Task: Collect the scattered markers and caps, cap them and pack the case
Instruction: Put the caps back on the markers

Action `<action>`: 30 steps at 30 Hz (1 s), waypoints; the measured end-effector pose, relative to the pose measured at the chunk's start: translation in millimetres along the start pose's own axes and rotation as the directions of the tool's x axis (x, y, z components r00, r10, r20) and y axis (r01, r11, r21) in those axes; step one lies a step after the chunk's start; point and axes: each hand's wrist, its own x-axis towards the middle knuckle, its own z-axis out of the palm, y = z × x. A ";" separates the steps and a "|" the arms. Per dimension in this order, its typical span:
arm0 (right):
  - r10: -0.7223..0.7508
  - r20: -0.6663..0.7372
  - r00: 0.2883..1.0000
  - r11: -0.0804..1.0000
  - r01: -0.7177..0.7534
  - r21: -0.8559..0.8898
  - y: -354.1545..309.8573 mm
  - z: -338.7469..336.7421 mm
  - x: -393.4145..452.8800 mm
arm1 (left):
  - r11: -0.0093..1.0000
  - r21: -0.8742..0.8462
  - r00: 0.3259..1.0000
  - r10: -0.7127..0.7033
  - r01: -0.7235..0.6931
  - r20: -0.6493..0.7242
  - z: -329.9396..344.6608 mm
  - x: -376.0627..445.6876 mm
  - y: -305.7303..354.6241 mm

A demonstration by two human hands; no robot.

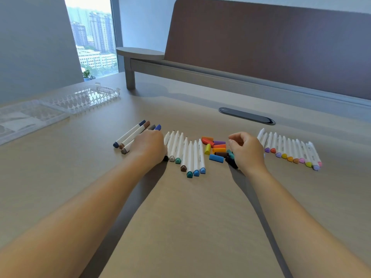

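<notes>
My left hand (pixel 149 145) lies over the right end of a small group of capped markers (pixel 130 135), fingers curled on a blue-capped marker (pixel 158 127). To its right lies a row of uncapped white markers (pixel 188 155) with coloured ends. A pile of loose coloured caps (pixel 216 149) sits in the middle. My right hand (pixel 245 151) rests at the pile's right edge over dark caps, fingers loosely curled, with nothing seen between them. Another row of uncapped markers (pixel 291 151) lies further right. The clear plastic case (pixel 80 100) lies open at the far left.
The case's other clear half (pixel 24 119) lies at the desk's left edge. A dark cable slot (pixel 247 115) is set into the desk behind the markers. A brown divider panel (pixel 261 47) and a small grey shelf (pixel 140 52) stand at the back.
</notes>
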 end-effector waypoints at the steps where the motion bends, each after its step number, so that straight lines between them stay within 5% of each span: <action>1: 0.006 0.000 1.000 1.000 -0.006 -0.002 1.9 -2.8 -0.9 | 0.999 0.036 1.000 0.000 0.000 -0.002 -0.7 -0.8 1.4; 7: 0.024 -0.015 1.000 0.998 -0.025 -0.061 16.0 -21.6 -5.9 | 0.998 0.069 1.000 0.007 -0.005 -0.028 -5.5 -8.2 7.7; 13: 0.075 -0.030 0.997 0.995 -0.077 -0.069 30.6 -43.4 -11.8 | 0.959 -0.284 0.998 -0.035 0.017 -0.059 -20.1 -16.0 22.4; 20: 0.117 0.063 0.991 0.984 -0.107 -0.143 42.1 -55.5 -19.8 | 0.650 -0.735 0.962 0.023 0.191 0.271 -28.3 -25.6 62.3; 25: 0.064 0.154 0.986 0.955 -0.016 -0.295 44.2 -49.3 -18.1 | 0.430 -0.816 0.881 0.092 0.386 0.465 -35.3 -30.6 71.0; 30: 0.070 0.122 0.990 0.922 -0.018 -0.386 46.7 -41.5 -15.0 | 0.370 -0.835 0.862 0.145 0.408 0.485 -34.9 -31.1 67.0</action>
